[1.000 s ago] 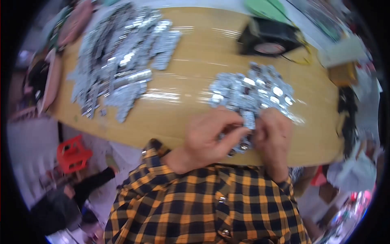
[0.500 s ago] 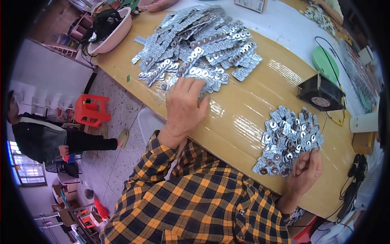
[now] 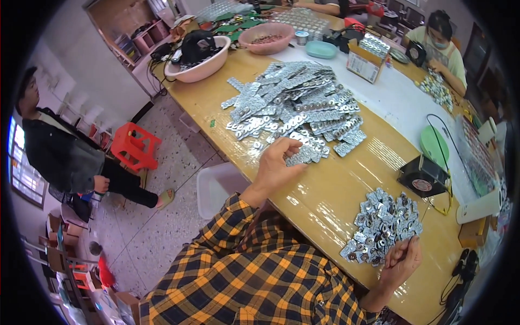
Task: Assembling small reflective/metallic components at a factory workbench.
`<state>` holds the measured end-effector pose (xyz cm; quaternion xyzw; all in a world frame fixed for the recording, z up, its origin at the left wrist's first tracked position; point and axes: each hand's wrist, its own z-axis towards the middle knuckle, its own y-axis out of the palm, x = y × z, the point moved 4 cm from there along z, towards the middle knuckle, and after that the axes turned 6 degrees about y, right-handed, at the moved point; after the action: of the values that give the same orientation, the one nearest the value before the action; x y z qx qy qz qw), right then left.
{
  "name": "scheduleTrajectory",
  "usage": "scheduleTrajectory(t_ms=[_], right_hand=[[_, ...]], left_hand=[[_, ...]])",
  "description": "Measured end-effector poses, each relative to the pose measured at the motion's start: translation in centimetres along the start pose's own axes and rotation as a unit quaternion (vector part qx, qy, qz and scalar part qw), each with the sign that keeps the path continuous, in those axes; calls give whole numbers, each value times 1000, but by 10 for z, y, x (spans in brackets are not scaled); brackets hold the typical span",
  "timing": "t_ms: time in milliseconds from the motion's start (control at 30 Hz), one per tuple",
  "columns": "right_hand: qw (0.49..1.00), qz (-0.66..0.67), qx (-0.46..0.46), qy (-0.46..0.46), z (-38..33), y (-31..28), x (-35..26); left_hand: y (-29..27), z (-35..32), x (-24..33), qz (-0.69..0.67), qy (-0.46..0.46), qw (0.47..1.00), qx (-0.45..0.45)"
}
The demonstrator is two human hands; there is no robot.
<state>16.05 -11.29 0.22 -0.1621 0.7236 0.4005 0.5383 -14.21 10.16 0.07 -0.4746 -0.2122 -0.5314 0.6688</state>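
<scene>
A large heap of silvery metal strips (image 3: 295, 103) with rows of round parts lies on the tan tabletop. At its near edge is my left hand (image 3: 276, 165), with fingers curved and thumb held apart from them. Strip ends show beside that thumb and fingertips, but I see none gripped. A smaller pile of separate silvery pieces with round centres (image 3: 382, 225) sits to the right. Along its near right edge, my right hand (image 3: 402, 260) is closed with fingers curled together. Whatever those fingers hold, if anything, is hidden.
A black fan (image 3: 422, 176) and a green dish (image 3: 435, 145) stand right. Behind the heap are a pink basin (image 3: 197, 67), a pink bowl (image 3: 266, 38) and a carton (image 3: 364, 62). One person sits across the table; another stands left near a red stool (image 3: 135, 146).
The view has tilted up, so the table and piles appear lower. My left hand's fingers have curled, and the thumb reaches farther forward. The right hand stays closed by the small pile.
</scene>
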Motion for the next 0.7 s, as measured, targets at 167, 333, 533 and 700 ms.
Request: scheduleTrajectory(t_ms=[167, 333, 533, 700], right_hand=[[999, 16, 24, -15, 3, 1, -2], [1000, 23, -14, 3, 5, 0, -2], [1000, 9, -6, 5, 0, 1, -5], [998, -21, 52, 5, -3, -1, -6]], left_hand=[[-8, -7, 13, -7, 12, 1000, 9], [-7, -22, 16, -82, 5, 995, 50], [-12, -50, 15, -80, 6, 996, 30], [-19, -67, 1, -144, -80, 982, 94]])
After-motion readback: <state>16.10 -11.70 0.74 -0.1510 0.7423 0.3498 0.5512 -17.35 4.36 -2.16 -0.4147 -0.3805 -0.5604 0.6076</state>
